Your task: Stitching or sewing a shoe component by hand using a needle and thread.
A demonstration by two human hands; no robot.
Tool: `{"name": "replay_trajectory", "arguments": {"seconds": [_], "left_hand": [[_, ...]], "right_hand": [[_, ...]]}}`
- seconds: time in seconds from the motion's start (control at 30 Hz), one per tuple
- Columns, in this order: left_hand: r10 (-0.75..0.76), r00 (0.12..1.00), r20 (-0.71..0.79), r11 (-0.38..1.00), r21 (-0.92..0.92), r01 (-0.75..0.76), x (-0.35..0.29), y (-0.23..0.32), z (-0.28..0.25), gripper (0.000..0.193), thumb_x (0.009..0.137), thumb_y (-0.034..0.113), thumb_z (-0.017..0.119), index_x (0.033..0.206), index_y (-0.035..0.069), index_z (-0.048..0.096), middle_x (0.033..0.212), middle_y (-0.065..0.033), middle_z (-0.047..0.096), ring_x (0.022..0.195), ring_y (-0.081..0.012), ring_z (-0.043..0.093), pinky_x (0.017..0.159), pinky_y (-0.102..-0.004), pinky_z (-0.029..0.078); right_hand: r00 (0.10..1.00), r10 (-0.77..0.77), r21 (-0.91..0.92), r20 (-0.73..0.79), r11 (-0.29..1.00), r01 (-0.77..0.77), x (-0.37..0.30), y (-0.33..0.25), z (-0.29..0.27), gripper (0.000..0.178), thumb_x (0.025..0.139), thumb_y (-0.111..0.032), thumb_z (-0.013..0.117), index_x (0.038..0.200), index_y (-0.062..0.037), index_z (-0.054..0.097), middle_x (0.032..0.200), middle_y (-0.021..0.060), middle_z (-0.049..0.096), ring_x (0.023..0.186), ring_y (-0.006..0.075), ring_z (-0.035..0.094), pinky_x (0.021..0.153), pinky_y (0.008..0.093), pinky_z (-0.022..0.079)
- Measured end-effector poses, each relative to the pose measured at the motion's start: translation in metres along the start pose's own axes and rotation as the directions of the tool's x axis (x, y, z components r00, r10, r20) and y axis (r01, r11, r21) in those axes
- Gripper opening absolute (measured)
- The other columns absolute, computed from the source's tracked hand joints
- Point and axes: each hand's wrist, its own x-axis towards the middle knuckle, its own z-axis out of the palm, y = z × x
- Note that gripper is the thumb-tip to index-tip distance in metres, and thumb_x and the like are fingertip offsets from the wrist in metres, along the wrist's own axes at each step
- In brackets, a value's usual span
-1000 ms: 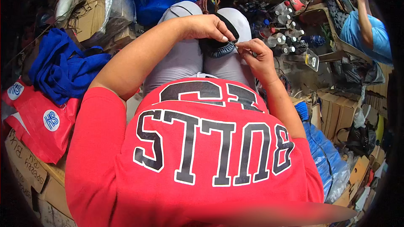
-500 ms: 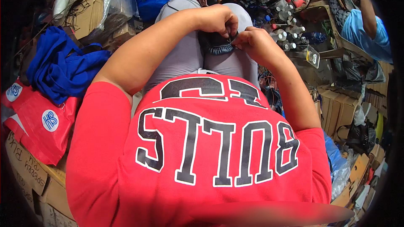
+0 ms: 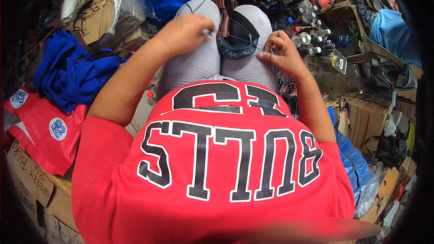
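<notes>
A black shoe upper (image 3: 237, 47) with a gathered, stitched toe sits between my knees, toe end toward me. Behind its left side is a brown leather part (image 3: 223, 11). My left hand (image 3: 192, 29) is closed over my left knee, apart from the shoe. A small shiny metal tool (image 3: 207, 33) pokes out of its fingers; its kind is hard to make out. Right of the toe, my right hand (image 3: 281, 52) pinches a thin thread (image 3: 266, 48) that runs from the shoe.
A blue cloth (image 3: 72, 70) and a red bag (image 3: 45, 131) lie on boxes at my left. Several bottles (image 3: 307, 27) stand beyond my right knee. Cardboard pieces (image 3: 361, 115) are stacked at the right. Farther right is another person's blue sleeve (image 3: 393, 34).
My hands, close together over the shoe before, have drawn apart, the left one leftward and the right one slightly right. More of the shoe upper shows now. The other person's arm has lowered.
</notes>
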Motion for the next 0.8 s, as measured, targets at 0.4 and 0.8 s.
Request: {"name": "replay_trajectory", "arguments": {"seconds": [0.4, 0.8], "left_hand": [[-0.336, 0.940, 0.053, -0.282, -0.958, -0.047, 0.048, 0.037, 0.002, 0.045, 0.099, 0.037, 0.030, 0.072, 0.007, 0.051, 0.067, -0.0051, 0.052, 0.077, -0.0183, 0.059, 0.067, -0.0296, 0.042], [-0.472, 0.879, 0.066, 0.828, -0.307, 0.468, -0.004, -0.006, -0.068, 0.029, 0.082, 0.017, 0.063, 0.108, 0.006, 0.063, 0.102, -0.0066, 0.062, 0.095, -0.0183, 0.059, 0.085, -0.0311, 0.046]], "right_hand": [[0.997, 0.072, 0.939, 0.028, -0.344, -0.002, 0.014, -0.002, 0.005, 0.047, 0.096, -0.041, 0.039, 0.060, -0.0118, 0.043, 0.055, -0.0001, 0.042, 0.052, 0.0142, 0.040, 0.064, 0.0303, 0.039], [0.775, 0.630, 0.406, -0.048, 0.721, -0.561, -0.062, 0.053, -0.047, 0.050, 0.080, -0.016, 0.066, 0.127, -0.0068, 0.052, 0.125, 0.0127, 0.052, 0.109, 0.0190, 0.052, 0.093, 0.0312, 0.040]]}}
